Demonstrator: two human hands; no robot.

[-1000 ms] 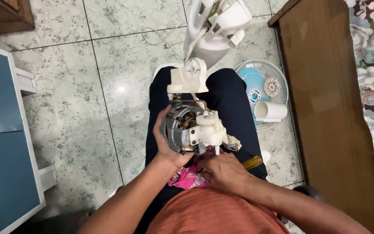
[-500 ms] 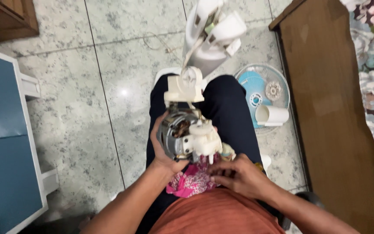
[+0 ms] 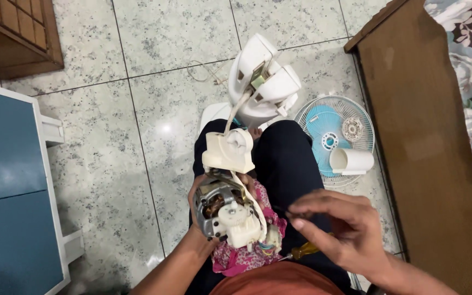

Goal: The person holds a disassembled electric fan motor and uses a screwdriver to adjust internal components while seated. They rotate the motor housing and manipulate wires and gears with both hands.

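Our left hand grips the bare fan motor on our lap, housing already off. Our right hand, beside it, pinches something tiny; the fan guard lies beyond, unattached.

A blue-bladed fan grille lies on the speckled tile floor beside a wooden cabinet.

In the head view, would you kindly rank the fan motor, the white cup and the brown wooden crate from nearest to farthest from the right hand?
From the right hand:
1. Fan motor, just left, held in the left hand.
2. White cup, above, lying on the fan grille.
3. Brown wooden crate, far top-left corner.
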